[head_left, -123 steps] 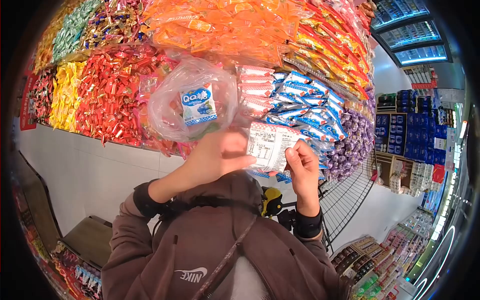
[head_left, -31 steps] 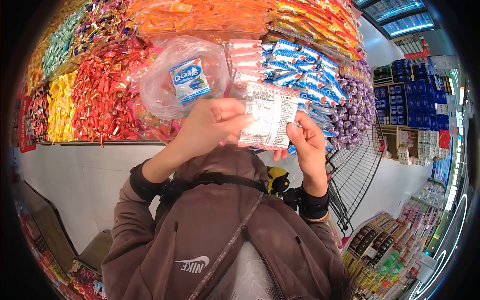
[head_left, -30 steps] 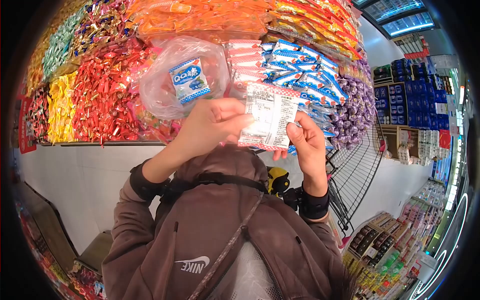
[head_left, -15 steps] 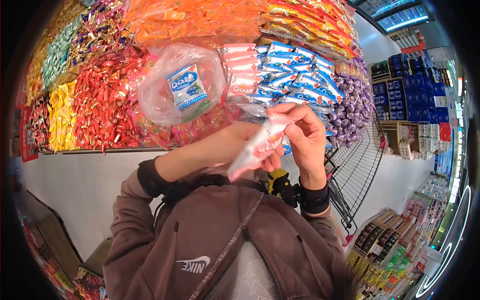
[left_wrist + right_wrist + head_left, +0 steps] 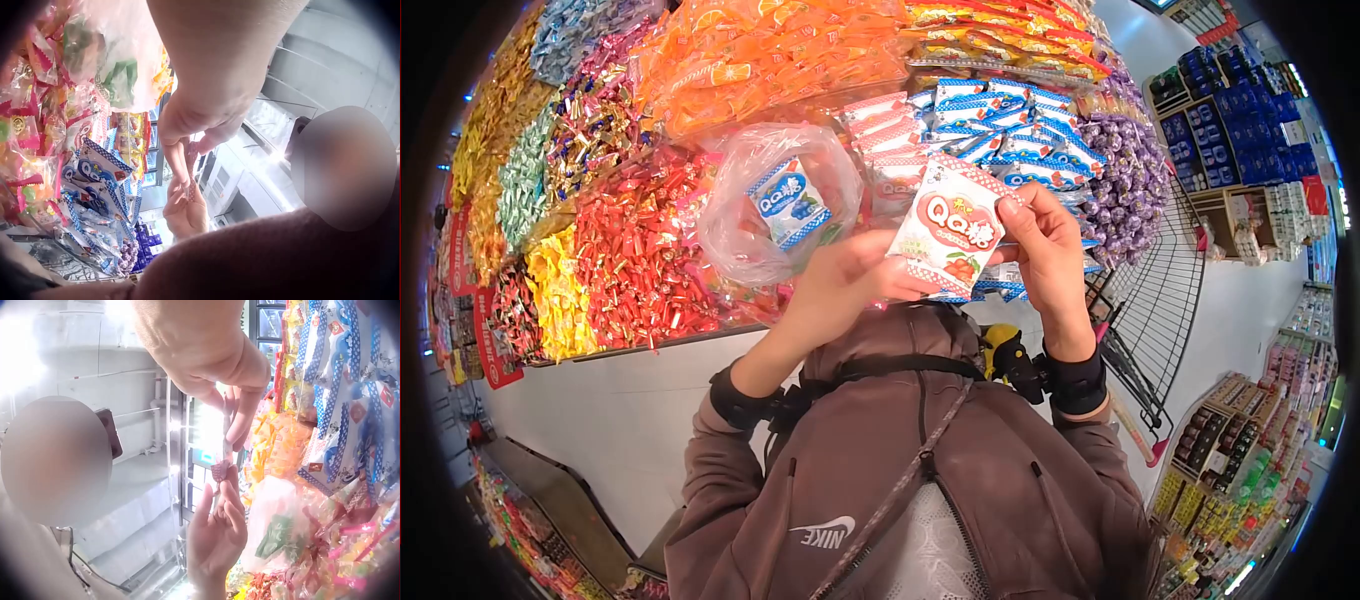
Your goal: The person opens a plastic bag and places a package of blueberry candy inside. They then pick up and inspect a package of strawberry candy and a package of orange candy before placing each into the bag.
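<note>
"Red checks bordered the QQ packet (image 5: pixel 947 228), but where was it?"

"In the air between two hands, printed front toward the head camera, near the front edge of the candy display (image 5: pixel 615 354)."

"And the fingers?"

"Clamped on it, both sets. The right hand (image 5: pixel 1052 255) pinched the right side, thumb in front; the left hand (image 5: pixel 840 285) pinched the lower left edge."

"How was such a hold best done?"

"Lightly, in my judgement: thumbs at the margins so the lettering stayed uncovered, and a slight tilt against glare. Pushing the hands together would probably have buckled the thin wrapper; a gentle outward pull suited it better."

"What lay beyond?"

"Close to the front edge, left of the packet, sat a clear plastic bag (image 5: pixel 725 215) with a blue packet (image 5: pixel 788 203); whether inside or on top, I couldn't tell. Deeper in came red-and-white packets (image 5: pixel 885 130), then blue-checked packets (image 5: pixel 1003 118) beside them, with purple sweets (image 5: pixel 1125 185) at the right edge. Orange packets (image 5: pixel 770 60) heaped farther back."
</note>
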Available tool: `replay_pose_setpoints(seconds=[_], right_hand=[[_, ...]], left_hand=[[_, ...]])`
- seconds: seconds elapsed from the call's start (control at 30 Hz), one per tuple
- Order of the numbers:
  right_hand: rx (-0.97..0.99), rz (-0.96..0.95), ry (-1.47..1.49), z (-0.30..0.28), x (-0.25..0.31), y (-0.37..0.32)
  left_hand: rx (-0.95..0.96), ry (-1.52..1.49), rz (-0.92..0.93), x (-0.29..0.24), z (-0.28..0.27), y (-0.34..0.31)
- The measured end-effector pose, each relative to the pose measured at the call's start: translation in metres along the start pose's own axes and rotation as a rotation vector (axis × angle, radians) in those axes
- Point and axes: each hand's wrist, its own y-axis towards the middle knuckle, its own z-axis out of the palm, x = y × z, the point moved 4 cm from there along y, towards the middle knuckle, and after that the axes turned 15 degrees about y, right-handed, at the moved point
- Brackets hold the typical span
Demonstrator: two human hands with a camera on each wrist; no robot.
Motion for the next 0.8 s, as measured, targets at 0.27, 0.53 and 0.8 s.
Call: replay_pose_setpoints(seconds=[0.27, 0.53, 0.8], right_hand=[[0.003, 0.078, -0.010, -0.002, -0.006, 0.001], [0.048, 0.098, 0.004, 0.007, -0.005, 0.003], [0.068, 0.101, 0.015, 0.005, -0.003, 0.006]], left_hand=[[0.016, 0.008, 0.040, 0.006, -0.005, -0.007], [0.031, 0.022, -0.005, 0.010, -0.010, -0.008], [0.036, -0.019, -0.006, 0.007, -0.008, -0.005]])
